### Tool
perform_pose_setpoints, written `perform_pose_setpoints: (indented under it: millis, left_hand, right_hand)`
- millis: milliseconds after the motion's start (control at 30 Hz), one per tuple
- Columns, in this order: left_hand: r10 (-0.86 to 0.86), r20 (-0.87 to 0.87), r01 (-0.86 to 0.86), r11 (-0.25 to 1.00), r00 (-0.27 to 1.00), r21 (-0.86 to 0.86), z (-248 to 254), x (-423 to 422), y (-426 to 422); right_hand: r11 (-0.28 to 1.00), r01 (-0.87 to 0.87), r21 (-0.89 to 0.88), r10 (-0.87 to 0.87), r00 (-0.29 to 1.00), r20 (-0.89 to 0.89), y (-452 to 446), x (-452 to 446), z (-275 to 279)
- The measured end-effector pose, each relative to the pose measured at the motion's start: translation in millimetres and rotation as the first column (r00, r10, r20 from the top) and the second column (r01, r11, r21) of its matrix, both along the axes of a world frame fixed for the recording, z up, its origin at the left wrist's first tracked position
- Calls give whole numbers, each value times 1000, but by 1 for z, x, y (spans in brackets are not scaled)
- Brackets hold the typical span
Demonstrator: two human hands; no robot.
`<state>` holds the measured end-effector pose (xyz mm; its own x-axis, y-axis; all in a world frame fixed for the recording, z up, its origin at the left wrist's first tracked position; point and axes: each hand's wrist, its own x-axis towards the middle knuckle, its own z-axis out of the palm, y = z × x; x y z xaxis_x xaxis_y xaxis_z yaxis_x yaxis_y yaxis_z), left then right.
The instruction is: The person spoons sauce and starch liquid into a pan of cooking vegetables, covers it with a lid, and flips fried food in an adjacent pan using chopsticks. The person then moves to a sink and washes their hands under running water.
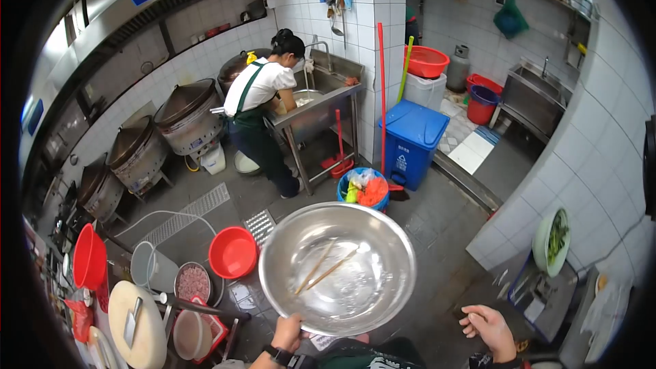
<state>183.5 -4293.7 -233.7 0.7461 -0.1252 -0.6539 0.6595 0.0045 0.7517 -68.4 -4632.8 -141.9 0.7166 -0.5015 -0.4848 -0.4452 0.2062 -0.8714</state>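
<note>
A large shiny metal bowl (273, 266) is in front of me, with a pair of wooden chopsticks (326, 272) lying inside it. My left hand (288, 332) grips the bowl's near left rim, with a dark watch on the wrist. Off to the right of the bowl, my right hand (486, 326) touches nothing and its fingers are apart, slightly curled. Some clear liquid seems to lie in the bowl.
Another person (256, 102) leans over a metal sink (318, 106). Beyond the bowl stand a blue lidded bin (410, 143) and a filled waste bin (365, 188). Left are a red basin (233, 252) and a cutting board with a cleaver (133, 321); right, a bowl of greens (551, 241).
</note>
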Motion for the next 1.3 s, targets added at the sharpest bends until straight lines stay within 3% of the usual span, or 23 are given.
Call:
perform_pose_setpoints:
  millis: [100,200,267,400,567,700,800,867,900,967,1033,1100,1200,1300]
  left_hand:
    - [-96,-143,99,995,985,8,7,52,-103]
    - [-159,-169,160,987,973,-12,27,87,-205]
    - [-186,-178,166,979,966,-121,19,109,-265]
    - [-248,-136,228,963,959,-143,27,157,-368]
    - [-196,-18,196,980,980,-33,28,218,-483]
    - [-309,9,309,948,951,-82,20,299,-588]
    - [-420,-15,408,887,907,-216,8,357,-700]
    - [-423,-91,409,902,902,-136,5,392,-787]
    - [-451,-75,435,886,889,-162,7,397,-789]
    - [-494,-98,475,864,864,-167,-1,427,-880]
    - [-498,-121,484,866,859,-122,19,435,-962]
    - [-515,-130,507,857,847,-94,23,441,-1030]
    - [-603,-117,580,794,789,-181,34,453,-1117]
    - [-583,-127,561,810,803,-170,45,461,-1203]
  right_hand:
    - [994,93,-49,-92,996,7,-71,26,-4]
    - [989,128,-74,-122,989,86,-152,60,-11]
    - [992,101,-75,-91,989,118,-214,92,-7]
    - [989,103,-102,-88,985,146,-330,173,11]
    - [983,77,-164,-48,983,175,-451,260,20]
    - [979,90,-184,-54,979,195,-549,305,14]
    - [968,217,-125,-197,968,152,-635,323,4]
    - [939,319,-131,-305,945,113,-694,337,10]
    - [918,370,-143,-355,927,124,-679,330,16]
    - [864,484,-139,-460,871,174,-749,341,9]
    - [799,581,-154,-548,809,210,-799,338,13]
    - [746,644,-167,-598,759,258,-843,333,23]
    - [685,705,-182,-634,701,326,-921,329,39]
    - [649,743,-163,-674,661,330,-1005,338,39]
